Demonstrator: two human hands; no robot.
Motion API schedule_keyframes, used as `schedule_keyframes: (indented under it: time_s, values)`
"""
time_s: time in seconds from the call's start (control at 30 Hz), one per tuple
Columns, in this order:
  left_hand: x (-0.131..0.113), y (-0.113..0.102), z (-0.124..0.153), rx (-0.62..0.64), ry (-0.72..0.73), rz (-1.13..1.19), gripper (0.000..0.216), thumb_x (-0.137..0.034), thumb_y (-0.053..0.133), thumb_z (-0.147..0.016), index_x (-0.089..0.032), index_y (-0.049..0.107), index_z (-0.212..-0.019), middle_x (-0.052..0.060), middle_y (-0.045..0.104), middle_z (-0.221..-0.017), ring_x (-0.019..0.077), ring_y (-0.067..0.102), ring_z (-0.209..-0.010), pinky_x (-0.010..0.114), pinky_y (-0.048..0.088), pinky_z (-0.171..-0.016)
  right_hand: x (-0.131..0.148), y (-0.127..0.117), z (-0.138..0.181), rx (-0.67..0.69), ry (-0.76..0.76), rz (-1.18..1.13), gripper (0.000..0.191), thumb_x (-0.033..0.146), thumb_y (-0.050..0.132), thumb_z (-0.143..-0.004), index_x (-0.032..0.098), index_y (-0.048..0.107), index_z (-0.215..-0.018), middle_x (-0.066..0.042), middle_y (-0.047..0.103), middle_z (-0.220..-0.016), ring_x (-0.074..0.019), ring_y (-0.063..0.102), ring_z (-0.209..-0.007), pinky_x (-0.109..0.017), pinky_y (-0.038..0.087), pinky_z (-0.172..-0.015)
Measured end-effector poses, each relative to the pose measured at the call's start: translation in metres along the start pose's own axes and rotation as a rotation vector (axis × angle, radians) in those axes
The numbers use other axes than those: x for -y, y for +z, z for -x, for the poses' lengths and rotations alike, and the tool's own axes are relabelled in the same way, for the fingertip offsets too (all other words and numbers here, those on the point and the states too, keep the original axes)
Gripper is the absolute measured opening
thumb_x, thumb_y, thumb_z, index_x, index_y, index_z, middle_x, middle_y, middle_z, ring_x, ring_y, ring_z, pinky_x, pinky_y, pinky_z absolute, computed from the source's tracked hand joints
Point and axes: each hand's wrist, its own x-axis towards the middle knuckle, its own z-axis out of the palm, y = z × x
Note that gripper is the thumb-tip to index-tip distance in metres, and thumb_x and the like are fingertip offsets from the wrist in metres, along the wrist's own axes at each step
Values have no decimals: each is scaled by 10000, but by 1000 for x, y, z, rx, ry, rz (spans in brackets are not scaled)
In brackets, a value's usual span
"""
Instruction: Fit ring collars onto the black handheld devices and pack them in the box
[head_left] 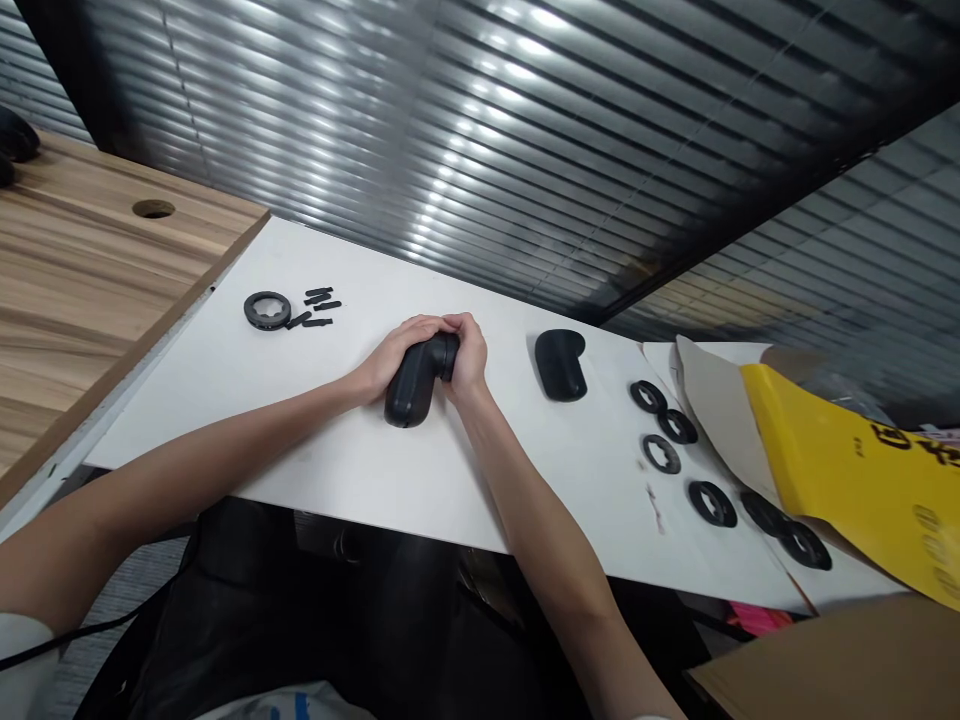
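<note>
A black L-shaped device (pixel 411 388) with a rounded body and a short round end is on or just above the white table. My left hand (pixel 394 352) is wrapped round its upper left side. My right hand (pixel 469 356) closes on the round end at the right, and the fingers of both hands meet at the top. To the left lie a black ring (pixel 253 315) with a notched inner edge and several short black strips (pixel 319 299). Right of my hands, a similar curved black piece (pixel 559 366) rests on the table.
Several black notched rings (pixel 661 454) lie along the white table's (pixel 360 475) right part, beside a yellow printed sheet (pixel 840 450). A wood-grain desk (pixel 75 260) adjoins on the left. Metallic blinds (pixel 375 130) stand behind, and brown cardboard (pixel 840 660) is at the lower right.
</note>
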Motion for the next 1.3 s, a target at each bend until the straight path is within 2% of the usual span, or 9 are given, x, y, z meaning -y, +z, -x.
schedule_keyframes:
  time_s: [0.1,0.2,0.33,0.5,0.6,0.73,0.83,1.13,1.3]
  values:
    - [-4,1,0,19,-50,58,253,-282,593,-928,-212,836,-920,49,719,-1236,262,591,-1317,326,404,-1215,7,8,5,199,37,-80,329,542,520,-796,240,607,-698,-115,738,-881,-343,702,-1137,-455,601,-1060]
    - [-10,4,0,6,-97,84,242,-251,588,-923,-182,818,-892,48,713,-1160,239,622,-1229,299,450,-1152,13,13,9,274,52,-103,358,538,508,-763,220,654,-693,-136,774,-938,-367,710,-1152,-475,589,-1078]
    - [-14,6,0,-73,-164,135,186,-203,606,-936,-179,747,-818,22,683,-976,199,636,-1070,275,513,-1020,18,12,10,251,-1,-81,339,493,564,-760,206,738,-710,-102,799,-931,-346,725,-1121,-443,566,-1109]
    - [-17,5,-2,-92,-225,188,169,-181,625,-946,-178,676,-785,18,653,-902,176,625,-933,257,527,-915,21,9,9,278,-15,-60,291,446,652,-769,197,795,-722,-81,807,-920,-325,744,-1077,-416,572,-1094]
    - [-15,2,-4,-88,-275,220,149,-216,675,-921,-181,671,-776,15,656,-861,185,647,-923,272,530,-936,18,11,9,279,-10,-116,311,431,631,-781,185,821,-764,-96,814,-923,-321,757,-1081,-411,587,-1092]
    - [-5,-4,-6,-18,-232,233,133,-288,729,-874,-179,793,-912,31,758,-1020,220,686,-1118,284,520,-1041,11,13,9,253,49,-207,347,466,606,-766,193,819,-776,-92,814,-897,-333,769,-1057,-446,619,-1064]
    - [1,-6,-5,-30,-227,234,163,-299,726,-854,-182,817,-921,34,781,-1085,229,680,-1174,286,510,-1065,7,14,9,252,73,-230,349,480,607,-764,195,807,-785,-93,806,-899,-332,766,-1051,-447,614,-1072]
    - [-14,4,2,-117,-313,272,165,-275,699,-847,-165,814,-892,31,748,-891,192,682,-893,284,544,-896,0,12,9,205,61,-253,322,502,648,-772,207,772,-809,-75,779,-922,-321,751,-1038,-420,626,-994]
    - [-18,3,1,-97,-325,261,143,-250,692,-840,-166,801,-878,22,730,-862,182,659,-814,291,539,-868,5,14,15,161,-2,-256,281,462,638,-781,215,770,-763,-58,728,-851,-287,735,-908,-404,617,-936]
